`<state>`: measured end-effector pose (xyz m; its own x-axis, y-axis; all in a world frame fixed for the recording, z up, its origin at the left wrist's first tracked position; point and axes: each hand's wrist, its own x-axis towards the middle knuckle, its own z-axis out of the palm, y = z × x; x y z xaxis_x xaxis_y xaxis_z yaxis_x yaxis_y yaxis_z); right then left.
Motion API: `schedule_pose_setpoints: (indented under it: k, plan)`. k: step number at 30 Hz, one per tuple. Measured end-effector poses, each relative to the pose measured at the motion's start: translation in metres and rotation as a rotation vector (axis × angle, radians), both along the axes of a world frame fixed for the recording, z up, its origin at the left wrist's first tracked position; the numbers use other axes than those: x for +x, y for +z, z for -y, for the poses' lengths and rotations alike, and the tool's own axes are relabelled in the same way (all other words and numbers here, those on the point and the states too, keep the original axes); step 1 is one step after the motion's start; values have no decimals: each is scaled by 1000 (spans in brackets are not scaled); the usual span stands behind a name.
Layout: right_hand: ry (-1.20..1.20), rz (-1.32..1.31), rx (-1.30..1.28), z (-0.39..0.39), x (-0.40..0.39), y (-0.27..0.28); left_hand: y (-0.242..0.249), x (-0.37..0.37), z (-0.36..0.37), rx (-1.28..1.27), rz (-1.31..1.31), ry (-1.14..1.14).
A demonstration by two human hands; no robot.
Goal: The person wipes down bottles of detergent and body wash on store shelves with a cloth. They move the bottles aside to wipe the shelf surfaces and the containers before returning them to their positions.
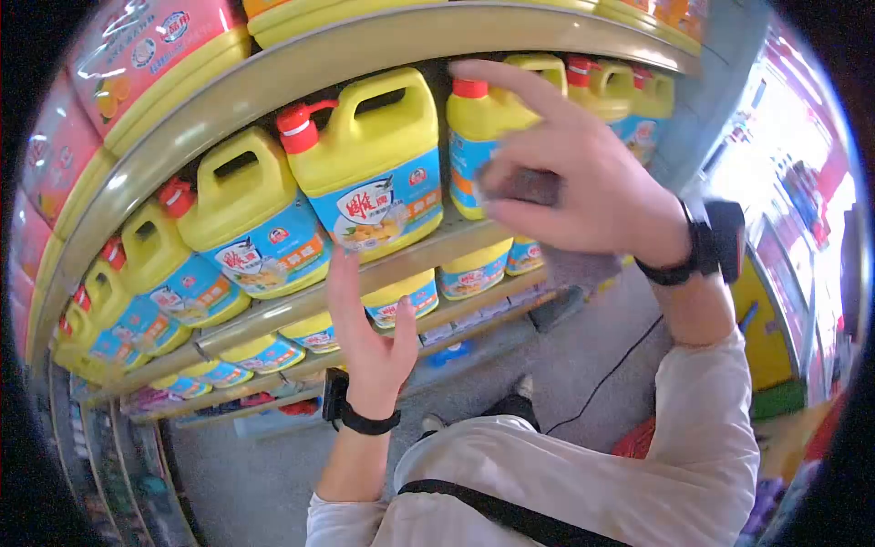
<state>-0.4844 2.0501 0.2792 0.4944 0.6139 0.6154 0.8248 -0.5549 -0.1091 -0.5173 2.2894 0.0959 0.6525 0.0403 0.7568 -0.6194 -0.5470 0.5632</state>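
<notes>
My right hand [592, 173] is curled round a grey cloth [581, 269], which hangs below the palm. Its index finger stretches out to the red cap [469, 87] of a yellow jug [467, 173] with a blue label, and the hand covers much of that jug. My left hand [369, 333] is open, palm up and fingers apart, with the fingertips at the lower edge of the neighbouring yellow jug [383, 128]. That jug has a red pump top [298, 128] and stands near the shelf's front edge.
More yellow jugs [241, 187] line the curved shelf [228, 339] on both sides. Similar jugs [474, 271] fill the tier below, and pink-labelled jugs [155, 55] stand above. A black cable [606, 374] crosses the grey floor [237, 474]. Bright shelving is at the right.
</notes>
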Motion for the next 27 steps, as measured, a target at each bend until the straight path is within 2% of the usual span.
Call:
schedule_pose_setpoints:
  k: [1, 5, 7, 9, 11, 17, 19, 21, 23, 25, 27]
  plan:
    - [68, 26, -37, -12, 5, 4, -3, 3, -2, 2, -4, -32]
    - [-95, -61, -210, -49, 22, 19, -11, 11, -7, -38, -9, -103]
    - [-128, -135, -244, -60, 33, 19, -11, 13, -10, -54, 1, -109]
    - [-103, -57, -269, -67, 42, 18, -8, 12, -13, 12, -31, -39]
    - [-170, -260, -289, -75, 45, 23, -9, 15, -16, -29, -24, -78]
    - [-163, -109, -328, -71, 38, 27, -3, 23, -8, -56, 31, -121]
    - [-253, -294, -368, -71, 37, 33, 2, 22, -3, -58, 7, -142]
    - [-265, -238, -404, -70, 35, 34, 7, 20, -2, 19, 18, -80]
    - [-261, -163, -392, -71, 31, 33, 7, 18, -2, -15, 4, -114]
    - [-300, -199, -436, -76, 26, 32, 9, 13, -13, -59, 3, -109]
    - [-231, -17, -280, -80, 22, 19, 7, 4, -32, -47, 30, -109]
